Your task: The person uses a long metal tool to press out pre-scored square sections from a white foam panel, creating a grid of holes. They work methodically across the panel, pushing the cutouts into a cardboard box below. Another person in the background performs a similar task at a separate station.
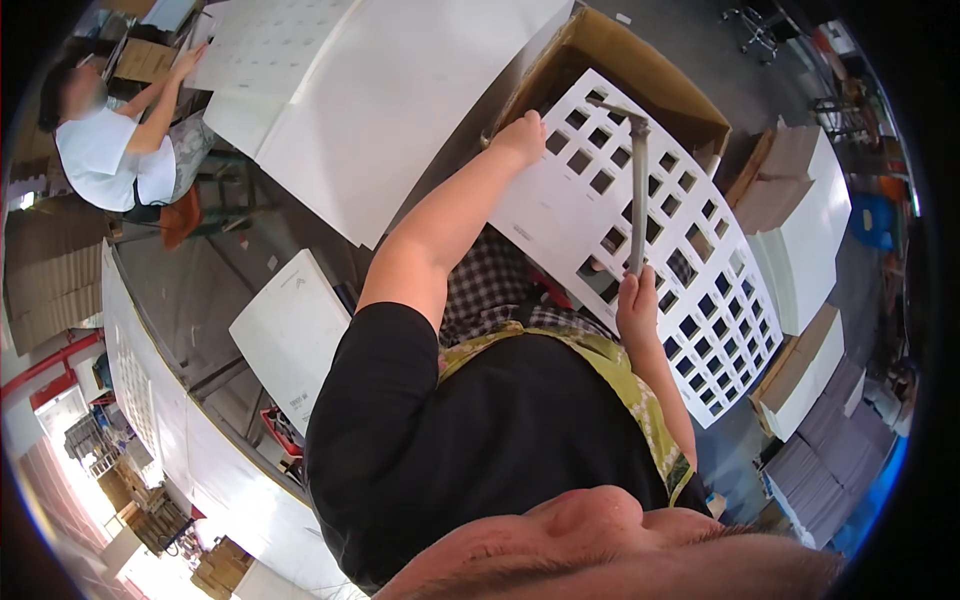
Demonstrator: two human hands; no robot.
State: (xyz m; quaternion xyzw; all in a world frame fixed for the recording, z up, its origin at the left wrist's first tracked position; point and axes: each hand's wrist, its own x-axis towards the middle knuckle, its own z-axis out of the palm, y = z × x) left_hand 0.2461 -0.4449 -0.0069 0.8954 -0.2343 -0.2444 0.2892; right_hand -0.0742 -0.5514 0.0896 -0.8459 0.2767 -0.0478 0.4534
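Observation:
A white cardboard sheet (545,210) with rows of square cut-outs lies slanted in front of me, partly over an open brown carton (625,65). My left hand (520,140) is closed on the sheet's upper left edge, beside the carton's rim. In my right hand (638,308), near the sheet's lower side, is the handle of a metal hammer (638,190). The hammer's head lies over the cut-outs close to the sheet's far edge. Whether it touches the sheet, I cannot tell. Several cut-outs show dark space through them.
A table with large white sheets (350,100) stands at the left. Beyond it a seated person (125,150) in a white top handles another sheet. Stacks of white and brown board (800,220) stand at the right. A white panel (290,335) is by my left side.

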